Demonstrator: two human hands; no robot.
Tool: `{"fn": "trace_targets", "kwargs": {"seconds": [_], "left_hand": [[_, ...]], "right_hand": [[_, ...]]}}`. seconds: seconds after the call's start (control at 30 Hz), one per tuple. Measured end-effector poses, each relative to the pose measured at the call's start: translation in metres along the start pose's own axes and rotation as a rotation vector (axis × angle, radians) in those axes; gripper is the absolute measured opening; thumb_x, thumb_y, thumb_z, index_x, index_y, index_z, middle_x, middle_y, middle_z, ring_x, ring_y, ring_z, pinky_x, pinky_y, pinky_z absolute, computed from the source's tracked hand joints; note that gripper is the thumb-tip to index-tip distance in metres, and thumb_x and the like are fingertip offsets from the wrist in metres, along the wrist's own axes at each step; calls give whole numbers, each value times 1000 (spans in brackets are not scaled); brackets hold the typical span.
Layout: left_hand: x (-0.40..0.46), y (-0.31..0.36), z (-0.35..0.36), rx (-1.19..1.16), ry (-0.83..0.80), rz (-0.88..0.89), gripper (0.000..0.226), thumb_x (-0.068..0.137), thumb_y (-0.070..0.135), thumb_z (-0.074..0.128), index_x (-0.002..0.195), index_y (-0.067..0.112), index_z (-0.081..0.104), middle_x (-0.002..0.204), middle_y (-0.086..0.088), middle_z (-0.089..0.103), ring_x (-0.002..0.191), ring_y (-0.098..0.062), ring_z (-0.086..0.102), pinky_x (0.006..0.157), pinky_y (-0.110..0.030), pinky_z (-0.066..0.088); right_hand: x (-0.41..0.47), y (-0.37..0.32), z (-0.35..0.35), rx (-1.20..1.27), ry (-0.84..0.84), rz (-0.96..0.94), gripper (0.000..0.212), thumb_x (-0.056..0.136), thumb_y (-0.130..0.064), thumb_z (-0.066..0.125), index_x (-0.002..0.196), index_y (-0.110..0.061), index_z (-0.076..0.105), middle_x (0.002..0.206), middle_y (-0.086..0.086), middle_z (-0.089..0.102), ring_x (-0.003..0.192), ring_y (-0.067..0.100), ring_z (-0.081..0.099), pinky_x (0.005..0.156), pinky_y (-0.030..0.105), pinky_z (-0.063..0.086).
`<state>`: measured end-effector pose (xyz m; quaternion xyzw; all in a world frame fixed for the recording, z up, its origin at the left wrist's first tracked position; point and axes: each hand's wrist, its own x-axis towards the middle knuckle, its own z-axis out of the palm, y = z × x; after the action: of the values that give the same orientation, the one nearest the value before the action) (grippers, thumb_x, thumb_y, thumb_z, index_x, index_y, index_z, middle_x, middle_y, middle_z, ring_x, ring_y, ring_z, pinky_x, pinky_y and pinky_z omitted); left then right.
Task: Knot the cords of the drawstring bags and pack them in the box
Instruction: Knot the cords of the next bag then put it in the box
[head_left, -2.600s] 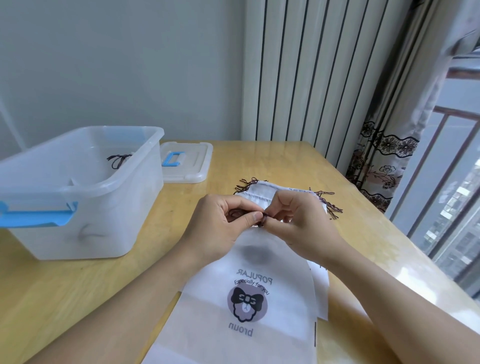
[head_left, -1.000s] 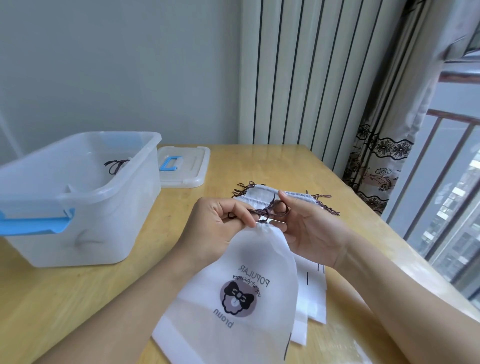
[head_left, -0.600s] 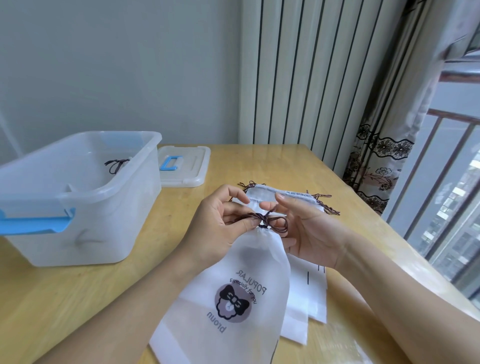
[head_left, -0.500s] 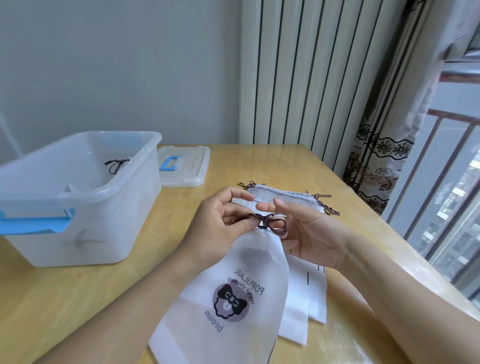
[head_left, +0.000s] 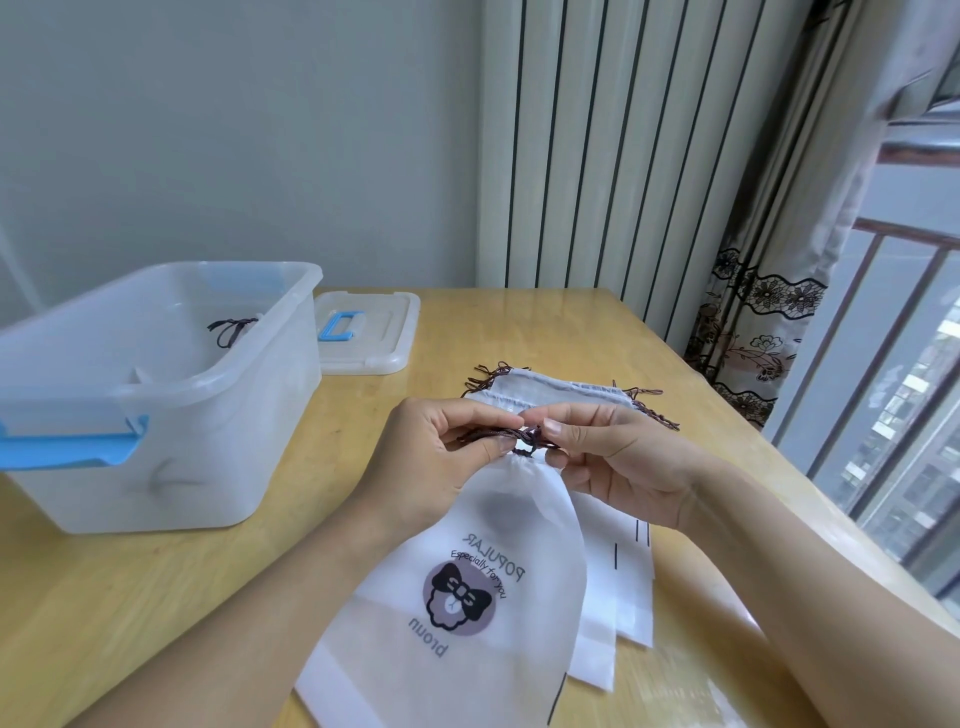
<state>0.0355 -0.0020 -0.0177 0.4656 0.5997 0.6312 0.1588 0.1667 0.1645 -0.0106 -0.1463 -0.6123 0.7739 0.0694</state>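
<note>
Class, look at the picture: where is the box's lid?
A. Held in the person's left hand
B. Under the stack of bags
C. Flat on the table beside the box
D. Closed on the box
C: the lid, with its blue handle, lies flat on the table next to the open box.

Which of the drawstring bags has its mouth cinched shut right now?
The printed bag held by both hands, cord gathered at its neck. The stacked bags beneath lie flat, mouths ungathered.
</note>
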Motion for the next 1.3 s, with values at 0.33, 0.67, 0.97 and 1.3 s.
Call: {"fn": "trace_targets", "kwargs": {"seconds": [0.33,0.67,0.97,1.3], "left_hand": [[-1,0,0,61,45,23,30,82,-4,76,88,25,79,88,7,78,86,-9,75,79,-18,55],[-3,-2,2,258,46,245,26,81,-3,77,95,19,80,91,12,77,88,-4,73,79,-16,53],[-3,0,0,141,15,6,17,85,4,76,93,18,80,86,4,79,84,-12,75,82,-26,59],[-2,-3,3,18,18,-137,13,85,5,75,96,10,78,79,-5,78,71,-14,73,69,-20,55]], "right_hand": [[-1,-2,3,170,55,20,24,81,-11,67,103,-7,78,78,0,60,60,8,45,44,14,36],[-8,-7,12,-9,-31,71,31,85,-26,67,106,-3,71,69,1,44,54,5,27,39,11,23],[-8,-4,15,-403,128,-230,16,95,-11,68,81,-7,76,72,10,67,60,18,43,51,24,35],[-10,4,25,-808,270,-451,11,77,-12,88,84,-11,79,72,-4,77,66,9,73,66,28,59]]}}
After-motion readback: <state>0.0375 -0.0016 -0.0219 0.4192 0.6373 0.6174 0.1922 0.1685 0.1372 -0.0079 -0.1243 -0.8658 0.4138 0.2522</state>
